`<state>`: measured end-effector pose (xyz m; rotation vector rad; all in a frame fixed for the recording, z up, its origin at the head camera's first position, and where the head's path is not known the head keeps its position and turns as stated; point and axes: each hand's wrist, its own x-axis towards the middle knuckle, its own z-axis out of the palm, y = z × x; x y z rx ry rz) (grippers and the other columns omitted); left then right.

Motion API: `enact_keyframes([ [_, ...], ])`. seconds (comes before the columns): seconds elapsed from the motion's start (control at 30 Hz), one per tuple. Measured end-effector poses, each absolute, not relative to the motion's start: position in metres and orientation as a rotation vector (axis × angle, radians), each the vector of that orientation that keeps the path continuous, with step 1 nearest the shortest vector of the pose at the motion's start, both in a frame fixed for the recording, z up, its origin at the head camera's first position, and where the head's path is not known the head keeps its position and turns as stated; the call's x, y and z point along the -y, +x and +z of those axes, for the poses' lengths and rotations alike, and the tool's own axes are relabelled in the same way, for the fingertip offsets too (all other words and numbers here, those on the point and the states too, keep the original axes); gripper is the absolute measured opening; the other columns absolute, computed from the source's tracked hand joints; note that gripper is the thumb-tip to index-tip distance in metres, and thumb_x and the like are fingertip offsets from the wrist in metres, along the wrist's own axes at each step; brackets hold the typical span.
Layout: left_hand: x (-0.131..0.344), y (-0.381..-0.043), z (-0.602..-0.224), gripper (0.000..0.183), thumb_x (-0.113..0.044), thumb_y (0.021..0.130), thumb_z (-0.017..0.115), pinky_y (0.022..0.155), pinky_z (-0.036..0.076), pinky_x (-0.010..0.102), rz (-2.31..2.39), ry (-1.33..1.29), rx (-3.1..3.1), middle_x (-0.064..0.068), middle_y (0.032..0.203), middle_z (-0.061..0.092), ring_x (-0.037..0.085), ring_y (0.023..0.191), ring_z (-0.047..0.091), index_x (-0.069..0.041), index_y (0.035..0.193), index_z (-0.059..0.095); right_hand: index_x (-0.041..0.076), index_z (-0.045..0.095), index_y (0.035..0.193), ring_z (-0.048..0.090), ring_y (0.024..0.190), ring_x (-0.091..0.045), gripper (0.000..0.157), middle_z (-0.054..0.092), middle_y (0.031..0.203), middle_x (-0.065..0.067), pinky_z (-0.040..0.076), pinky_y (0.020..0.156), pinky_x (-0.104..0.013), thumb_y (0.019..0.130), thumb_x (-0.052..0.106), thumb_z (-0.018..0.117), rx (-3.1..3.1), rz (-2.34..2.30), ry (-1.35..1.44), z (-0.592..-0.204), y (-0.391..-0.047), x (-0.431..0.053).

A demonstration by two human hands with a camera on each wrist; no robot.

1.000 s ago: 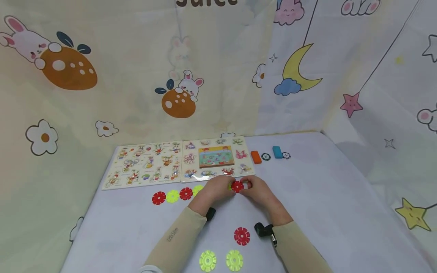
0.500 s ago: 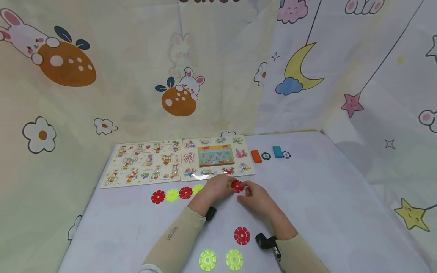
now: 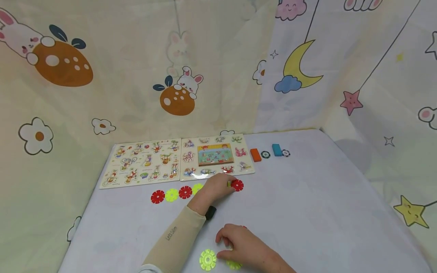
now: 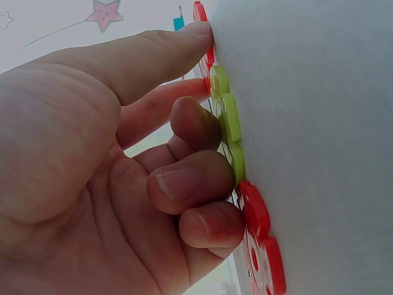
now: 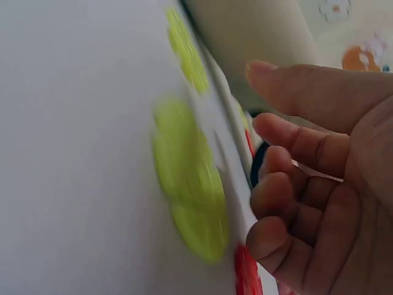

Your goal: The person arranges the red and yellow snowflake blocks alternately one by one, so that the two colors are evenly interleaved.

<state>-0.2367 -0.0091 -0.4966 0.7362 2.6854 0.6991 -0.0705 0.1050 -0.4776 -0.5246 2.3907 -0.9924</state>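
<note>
On the worktop [image 3: 324,208], we see the left hand [image 3: 216,187] pinch a red notched disc [image 3: 238,185] at the right end of the far row of discs [image 3: 185,192], while the right hand [image 3: 246,246], thumb and fingers apart, hovers over the right of two near yellow-green discs [image 3: 233,265].

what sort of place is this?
Probably a staged play corner, maybe for recording: cartoon-print backdrop, picture boards and toy-like red and yellow-green discs laid out before it.
</note>
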Motion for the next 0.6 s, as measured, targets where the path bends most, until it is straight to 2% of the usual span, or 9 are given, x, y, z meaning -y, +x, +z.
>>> enact_keyframes([
  [0.23,0.009,-0.236,-0.498,0.041,-0.032,0.085,0.069,0.092,0.044,0.036,0.707,0.725,-2.684,-0.003,0.118,0.062,0.016,0.107,0.055,-0.021,0.125,0.063,0.027,0.063,0.103,0.047,0.072,0.001,0.035,0.048,0.083,0.018,0.044,0.063,-0.02,0.073,0.037,0.08,-2.395,-0.739,-0.545,-0.483,-0.057,-0.072],
  [0.43,0.009,-0.236,-0.498,0.043,-0.032,0.085,0.069,0.093,0.043,0.037,0.707,0.723,-2.682,-0.003,0.119,0.061,0.017,0.108,0.054,-0.021,0.125,0.062,0.025,0.059,0.103,0.046,0.073,-0.002,0.042,0.047,0.083,0.016,0.046,0.063,-0.021,0.07,0.035,0.082,-2.405,-0.681,-0.451,-0.481,-0.059,-0.063],
  [0.6,0.01,-0.236,-0.496,0.042,-0.032,0.085,0.069,0.093,0.043,0.037,0.708,0.722,-2.673,-0.002,0.119,0.061,0.017,0.108,0.054,-0.02,0.125,0.062,0.024,0.057,0.096,0.047,0.072,-0.005,0.042,0.048,0.081,0.013,0.047,0.064,-0.024,0.067,0.034,0.084,-2.385,-0.689,-0.363,-0.477,-0.062,-0.059],
])
